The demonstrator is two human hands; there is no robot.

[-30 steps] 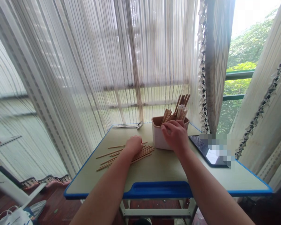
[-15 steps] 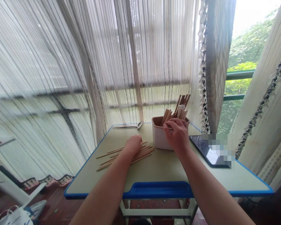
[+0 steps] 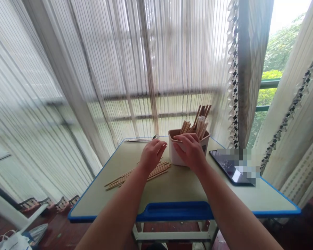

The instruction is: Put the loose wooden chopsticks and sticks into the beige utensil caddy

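A pale pink holder (image 3: 205, 143) full of upright wooden chopsticks (image 3: 199, 122) stands at the back of the table (image 3: 172, 185). Several loose chopsticks (image 3: 125, 177) lie spread on the tabletop to its left. My right hand (image 3: 190, 151) is against the holder's front, fingers curled over its near rim. My left hand (image 3: 152, 154) hovers above the loose chopsticks just left of the holder, fingers slightly spread with nothing in them.
A dark phone (image 3: 228, 166) lies on the table to the right of the holder. A metal spoon (image 3: 142, 139) rests at the table's back edge. Sheer curtains (image 3: 114, 69) hang close behind the table. A blue tray lip (image 3: 176, 210) runs along the near edge.
My left hand has lifted off the loose chopsticks and moved up toward the holder. My right hand has shifted from the holder's top to its front rim. The view drifted slightly.
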